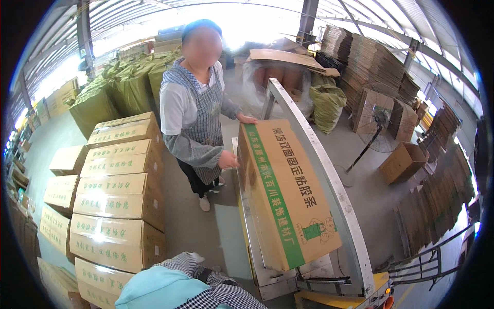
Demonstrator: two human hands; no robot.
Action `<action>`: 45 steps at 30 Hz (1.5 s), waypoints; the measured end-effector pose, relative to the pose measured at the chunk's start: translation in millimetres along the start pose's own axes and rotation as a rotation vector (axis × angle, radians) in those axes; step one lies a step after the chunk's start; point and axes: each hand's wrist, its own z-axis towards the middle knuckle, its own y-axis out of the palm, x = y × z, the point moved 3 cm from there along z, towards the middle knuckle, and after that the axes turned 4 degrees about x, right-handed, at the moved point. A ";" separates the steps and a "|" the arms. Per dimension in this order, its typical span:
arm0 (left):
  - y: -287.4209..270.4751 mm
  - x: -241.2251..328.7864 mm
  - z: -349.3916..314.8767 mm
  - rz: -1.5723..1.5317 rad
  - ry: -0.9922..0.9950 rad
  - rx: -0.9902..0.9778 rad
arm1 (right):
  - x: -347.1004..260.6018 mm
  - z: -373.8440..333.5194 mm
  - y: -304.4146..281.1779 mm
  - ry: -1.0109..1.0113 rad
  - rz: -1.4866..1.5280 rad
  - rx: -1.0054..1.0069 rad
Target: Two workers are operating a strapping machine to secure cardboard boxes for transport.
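Neither of my hands shows. At the lower edge there is only my light-blue clothing (159,289) and black-and-white checked cloth (226,294). In front of me a long brown carton (298,175) with a green band stands on a machine's bed, tilted in the view. The white metal frame (334,180) of the machine rises along its right side. Across from me a co-worker (198,110) in a checked apron stands at the carton's left. One of that person's hands (248,119) rests on the carton's far top edge; the other hand (228,160) is beside its left side.
Stacked closed cartons (110,195) stand to the left, with green wrapped bundles (98,100) behind. At the right are a floor fan (380,117), an open carton (404,162) and flattened cardboard (437,201). Plastic-wrapped rolls (280,80) lie beyond the machine. A black metal rack (432,257) stands lower right.
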 end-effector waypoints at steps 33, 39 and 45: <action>-177.4 518.0 -412.8 -0.469 2.183 0.090 | 21.3 -14.9 37.2 0.089 0.001 -0.064; -100.3 437.9 -325.1 -0.650 1.607 -0.107 | 33.3 -25.1 53.5 0.159 0.058 -0.210; -95.4 371.7 -268.0 -0.653 1.053 -0.334 | 32.9 -55.4 69.7 0.126 -0.119 -0.093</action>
